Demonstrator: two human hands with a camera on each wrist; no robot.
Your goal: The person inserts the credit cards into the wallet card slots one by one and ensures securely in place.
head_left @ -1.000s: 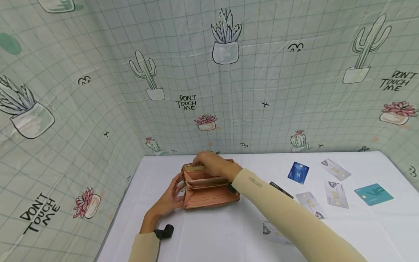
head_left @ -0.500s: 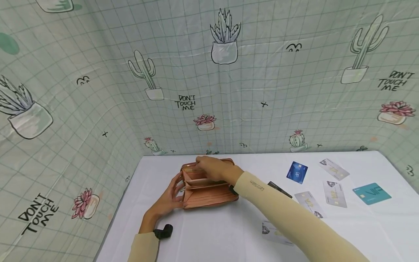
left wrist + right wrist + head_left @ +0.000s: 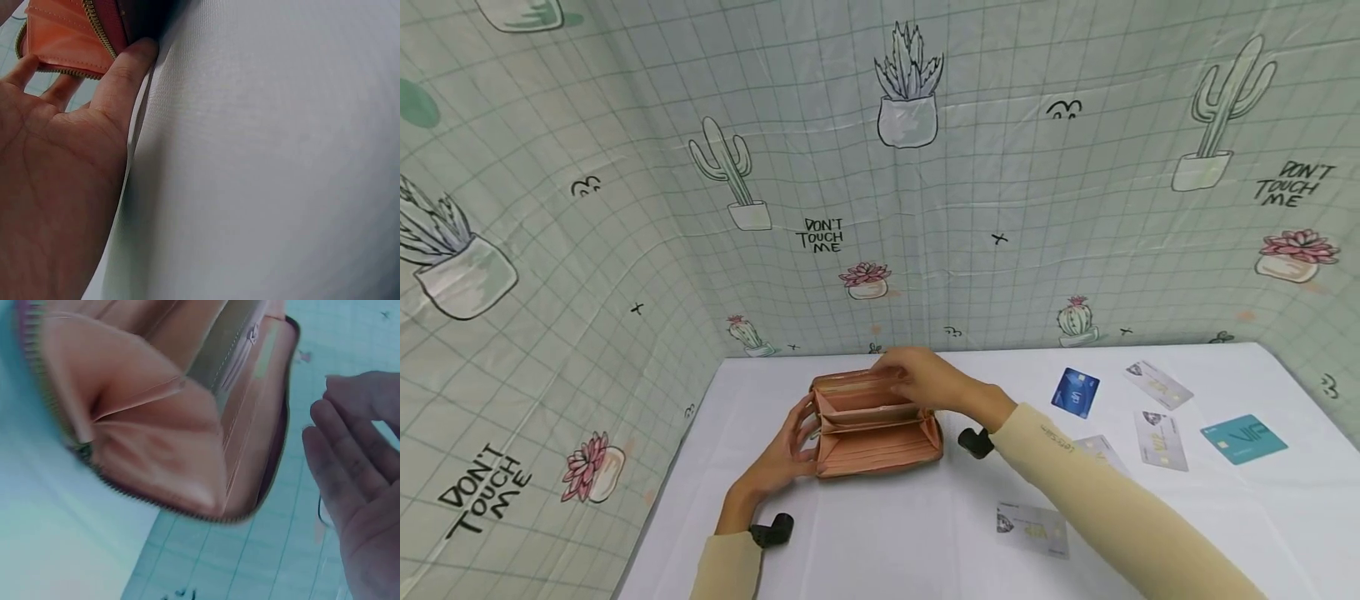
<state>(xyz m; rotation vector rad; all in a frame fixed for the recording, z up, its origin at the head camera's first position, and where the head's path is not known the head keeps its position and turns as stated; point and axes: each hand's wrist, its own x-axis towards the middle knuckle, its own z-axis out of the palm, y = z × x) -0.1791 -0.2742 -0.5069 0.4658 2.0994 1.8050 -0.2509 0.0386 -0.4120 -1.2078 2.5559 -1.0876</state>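
An orange zip-around wallet stands open on the white table, its compartments spread. My left hand grips its left side. In the left wrist view the thumb lies along the wallet's brass zip, with other fingers against the orange lining. My right hand is over the wallet's far side with bent, loose fingers. The right wrist view shows this hand apart from the wallet and holding nothing. A thin yellowish strip shows in a far slot, beside a zipped pocket with a small zip pull.
Several cards lie to the right: a blue card, a teal card and grey ones, including one grey card nearer the front. The right sleeve partly covers another grey card. A patterned cloth hangs behind the table.
My right hand has come up out of the wallet's far side and shifted right, uncovering more of the compartments. The sleeve now hides the black card. My left hand keeps its grip.
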